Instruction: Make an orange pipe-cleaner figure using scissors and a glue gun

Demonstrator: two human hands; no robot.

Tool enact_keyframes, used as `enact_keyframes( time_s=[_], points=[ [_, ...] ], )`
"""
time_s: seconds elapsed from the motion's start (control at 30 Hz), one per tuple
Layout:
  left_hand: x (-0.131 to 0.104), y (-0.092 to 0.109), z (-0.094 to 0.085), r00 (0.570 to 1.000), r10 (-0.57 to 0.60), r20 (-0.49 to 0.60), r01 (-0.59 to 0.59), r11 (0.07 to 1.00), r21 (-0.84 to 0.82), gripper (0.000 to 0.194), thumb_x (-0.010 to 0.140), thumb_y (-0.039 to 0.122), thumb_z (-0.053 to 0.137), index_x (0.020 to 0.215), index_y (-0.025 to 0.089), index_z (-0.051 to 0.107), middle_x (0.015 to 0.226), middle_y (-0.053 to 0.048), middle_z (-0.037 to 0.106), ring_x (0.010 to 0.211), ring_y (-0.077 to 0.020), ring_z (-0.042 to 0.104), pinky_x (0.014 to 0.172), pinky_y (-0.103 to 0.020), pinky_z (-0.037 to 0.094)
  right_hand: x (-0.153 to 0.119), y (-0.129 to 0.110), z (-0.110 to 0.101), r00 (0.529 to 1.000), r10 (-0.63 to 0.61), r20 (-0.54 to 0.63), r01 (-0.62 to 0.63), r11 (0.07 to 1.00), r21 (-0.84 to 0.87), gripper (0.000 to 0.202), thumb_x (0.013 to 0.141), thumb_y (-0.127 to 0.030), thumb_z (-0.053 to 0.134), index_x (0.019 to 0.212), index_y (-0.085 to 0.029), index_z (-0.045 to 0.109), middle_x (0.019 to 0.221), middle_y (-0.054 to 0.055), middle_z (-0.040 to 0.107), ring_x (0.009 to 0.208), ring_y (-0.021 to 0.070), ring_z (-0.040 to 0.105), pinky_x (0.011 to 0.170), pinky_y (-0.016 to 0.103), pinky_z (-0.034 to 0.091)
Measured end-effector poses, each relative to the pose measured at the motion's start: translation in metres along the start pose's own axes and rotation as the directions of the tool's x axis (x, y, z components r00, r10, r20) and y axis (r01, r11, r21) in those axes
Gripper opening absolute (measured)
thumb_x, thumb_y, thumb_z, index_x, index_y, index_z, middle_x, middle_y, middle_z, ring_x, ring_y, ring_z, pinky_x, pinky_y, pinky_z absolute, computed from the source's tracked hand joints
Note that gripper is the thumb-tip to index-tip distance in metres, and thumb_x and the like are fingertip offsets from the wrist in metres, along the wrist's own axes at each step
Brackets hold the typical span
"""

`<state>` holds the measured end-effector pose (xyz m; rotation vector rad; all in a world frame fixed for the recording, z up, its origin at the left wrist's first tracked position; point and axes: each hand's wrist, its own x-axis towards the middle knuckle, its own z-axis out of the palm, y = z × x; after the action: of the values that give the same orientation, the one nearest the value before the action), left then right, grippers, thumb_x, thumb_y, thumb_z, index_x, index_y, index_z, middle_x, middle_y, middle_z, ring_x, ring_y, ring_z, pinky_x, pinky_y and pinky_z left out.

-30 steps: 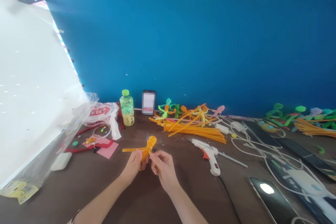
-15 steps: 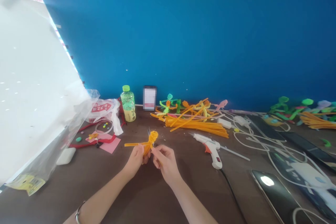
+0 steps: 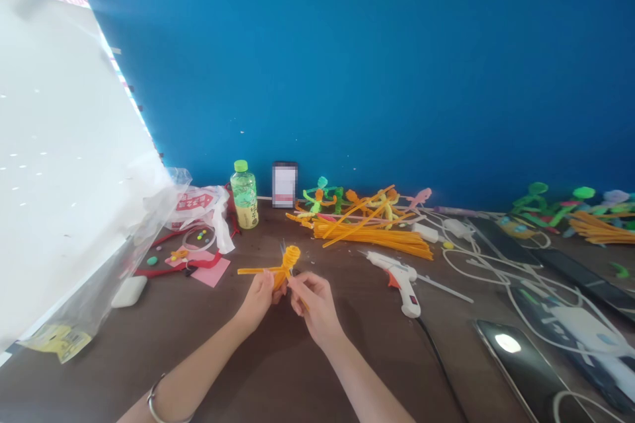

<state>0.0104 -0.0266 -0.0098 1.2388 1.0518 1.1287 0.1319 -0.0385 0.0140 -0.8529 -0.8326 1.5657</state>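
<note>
Orange fuzzy figure (image 3: pixel 289 266), curly head up, long arm pointing left, pinched by left hand (image 3: pixel 265 292) and right hand (image 3: pixel 311 301).

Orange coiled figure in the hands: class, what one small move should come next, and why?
Probably a gentle squeeze just below the coil by the right hand: its fingers are right there at the side of the orange figure, while the left hand steadies it from the other side.
</note>
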Motion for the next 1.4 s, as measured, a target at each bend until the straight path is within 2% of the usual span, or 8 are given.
enact_keyframes(
  time_s=[0.67, 0.97, 1.13, 1.3, 1.4],
  points=[
    [0.001, -0.012, -0.002, 1.0, -0.007, -0.013, 0.006, 0.998, -0.067, 0.059, 0.074, 0.07, 0.026, 0.056, 0.016, 0.043, 0.046, 0.003, 0.034, 0.045, -0.0084, 0.029, 0.046, -0.023, 0.023, -0.001, 0.001, -0.001, 1.0, 0.004, 0.014, -0.004, 1.0, -0.002, 0.026, 0.064, -0.033, 0.071, 0.055, -0.015, 0.055, 0.039, -0.006, 0.045, 0.031, 0.0032, 0.033, 0.034, 0.019, 0.02],
    [0.001, -0.001, -0.001, 1.0, -0.006, -0.004, 0.006, 1.0, -0.005, 0.056, 0.076, 0.063, 0.034, 0.049, 0.015, 0.043, 0.043, 0.002, 0.032, 0.045, -0.0083, 0.026, 0.043, -0.023, 0.021, -0.001, 0.003, -0.004, 0.999, -0.008, 0.04, 0.009, 1.0, -0.006, 0.024, 0.067, -0.032, 0.069, 0.056, -0.015, 0.057, 0.038, -0.006, 0.043, 0.031, 0.0037, 0.034, 0.034, 0.019, 0.02],
    [0.002, -0.007, -0.001, 1.0, -0.007, 0.009, 0.007, 1.0, -0.004, 0.056, 0.075, 0.064, 0.036, 0.052, 0.014, 0.047, 0.044, 0.003, 0.031, 0.045, -0.0078, 0.025, 0.044, -0.023, 0.021, 0.0, 0.005, -0.007, 0.999, -0.012, 0.053, 0.012, 1.0, -0.008, 0.024, 0.068, -0.032, 0.068, 0.056, -0.015, 0.056, 0.038, -0.006, 0.044, 0.031, 0.0037, 0.034, 0.034, 0.02, 0.02],
    [0.002, -0.013, -0.003, 1.0, 0.012, 0.022, -0.012, 1.0, -0.011, 0.062, 0.077, 0.066, 0.027, 0.055, 0.013, 0.05, 0.045, 0.003, 0.031, 0.045, -0.0078, 0.026, 0.045, -0.022, 0.022, 0.0, 0.006, -0.007, 0.998, -0.012, 0.056, 0.012, 1.0, -0.001, 0.026, 0.069, -0.032, 0.068, 0.056, -0.015, 0.054, 0.038, -0.007, 0.043, 0.031, 0.0034, 0.033, 0.034, 0.019, 0.019],
    [0.002, -0.012, -0.003, 1.0, 0.019, 0.015, -0.02, 0.999, 0.031, 0.06, 0.077, 0.064, 0.031, 0.054, 0.012, 0.05, 0.044, 0.003, 0.031, 0.044, -0.0071, 0.026, 0.045, -0.022, 0.022, 0.0, 0.005, -0.007, 0.999, -0.007, 0.048, 0.006, 1.0, 0.009, 0.026, 0.068, -0.032, 0.069, 0.056, -0.015, 0.054, 0.037, -0.007, 0.042, 0.03, 0.0031, 0.032, 0.033, 0.019, 0.019]
  ],
)
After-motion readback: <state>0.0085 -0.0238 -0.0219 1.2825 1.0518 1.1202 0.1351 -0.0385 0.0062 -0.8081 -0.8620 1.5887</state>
